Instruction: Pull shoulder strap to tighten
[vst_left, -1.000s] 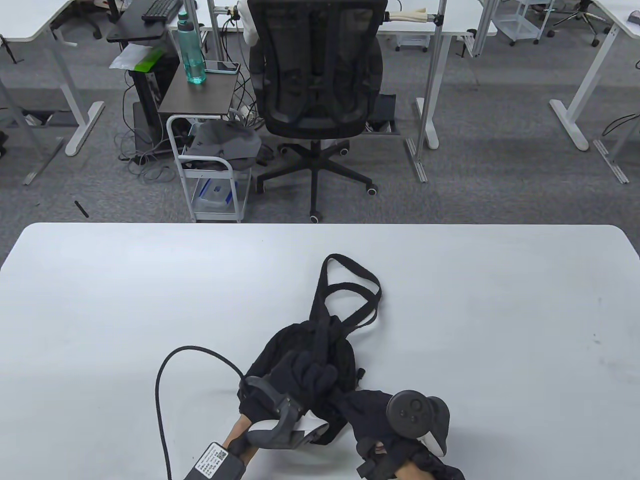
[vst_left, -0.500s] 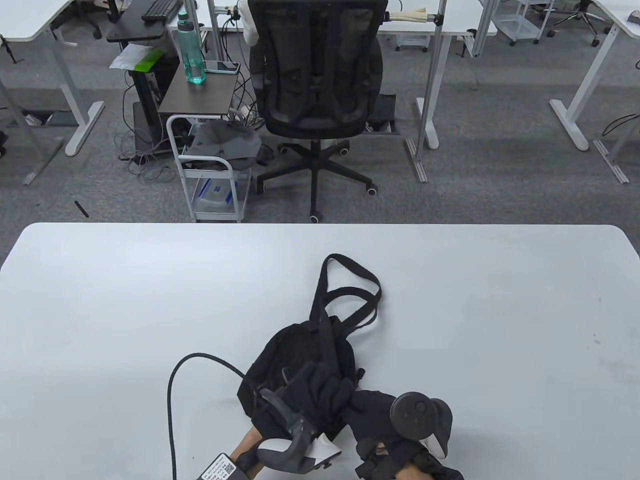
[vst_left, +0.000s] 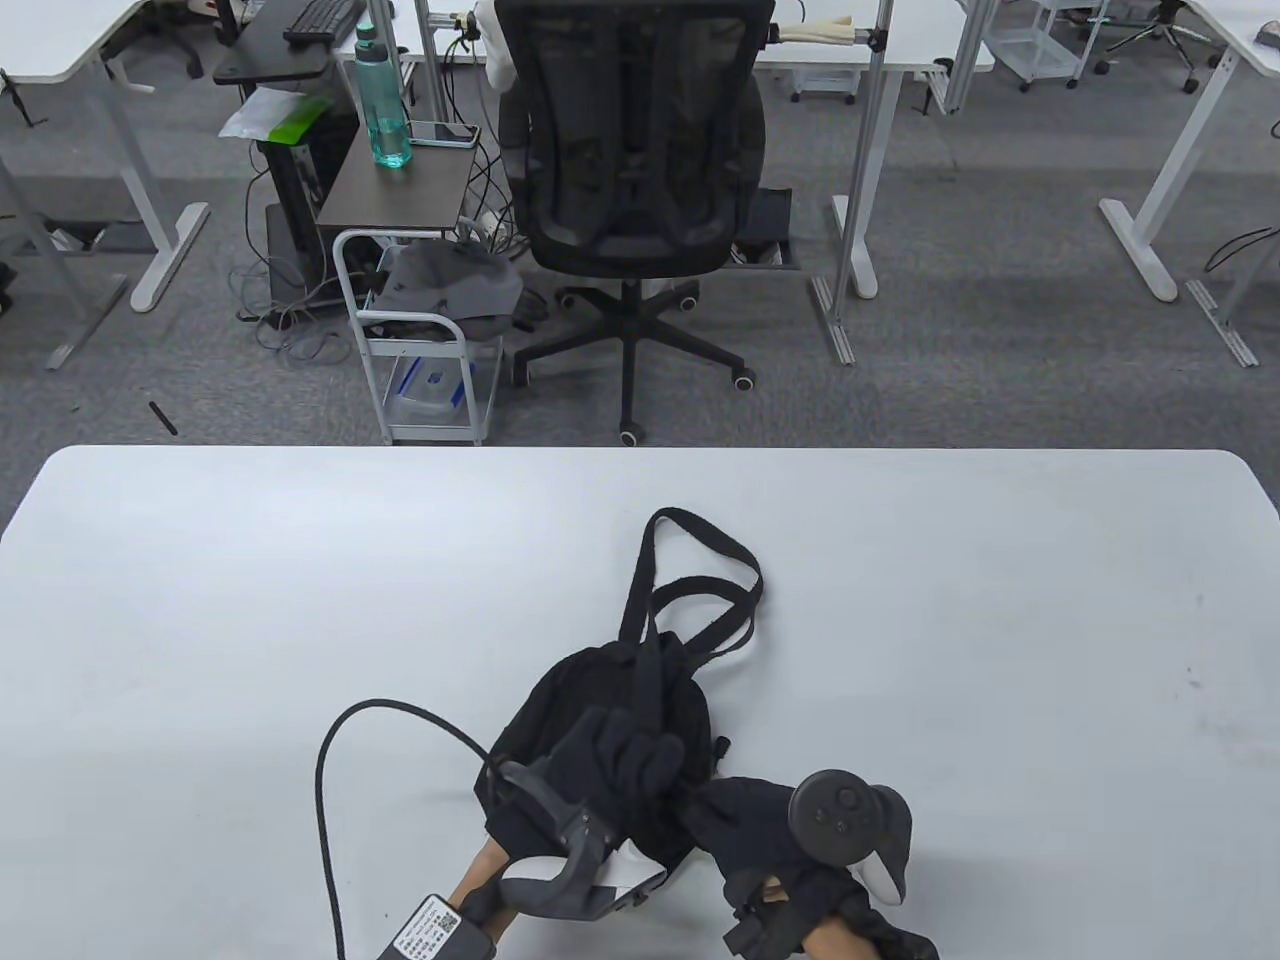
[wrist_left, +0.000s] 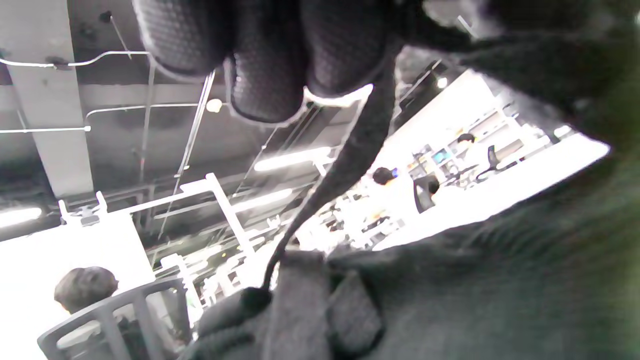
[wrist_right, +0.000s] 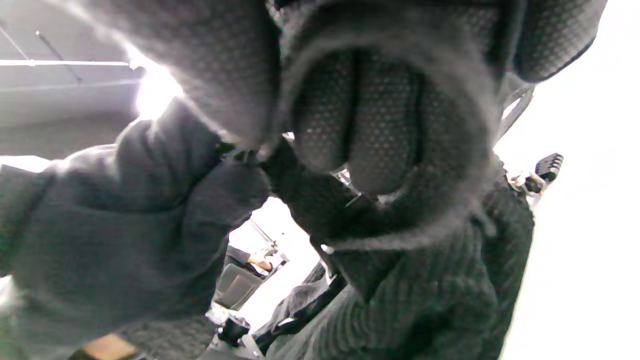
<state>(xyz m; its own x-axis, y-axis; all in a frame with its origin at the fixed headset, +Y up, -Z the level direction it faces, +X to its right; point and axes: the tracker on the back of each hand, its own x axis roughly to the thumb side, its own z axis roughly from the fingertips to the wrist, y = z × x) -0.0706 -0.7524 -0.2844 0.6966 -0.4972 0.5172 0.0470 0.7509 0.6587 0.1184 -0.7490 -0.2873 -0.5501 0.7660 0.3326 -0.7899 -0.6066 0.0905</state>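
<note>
A small black backpack (vst_left: 600, 700) lies on the white table (vst_left: 200, 600), its shoulder straps (vst_left: 705, 585) looped toward the far side. My left hand (vst_left: 622, 755) rests on the bag's near half. In the left wrist view its fingers (wrist_left: 265, 60) are curled on a narrow black strap (wrist_left: 350, 160) that runs taut down to the bag (wrist_left: 450, 290). My right hand (vst_left: 745, 815) is just right of it at the bag's near end. In the right wrist view its fingers (wrist_right: 380, 115) are curled tight around black bag fabric (wrist_right: 425, 300); which part is unclear.
A black cable (vst_left: 330, 760) loops on the table left of the bag, from a grey unit (vst_left: 430, 925) on my left forearm. An office chair (vst_left: 635, 180) and a small cart (vst_left: 420, 360) stand beyond the table's far edge.
My left hand drew back toward the near edge and then moved forward again on the bag. My right hand shifted slightly right. The bag's body shifted a little; the far strap loops stayed.
</note>
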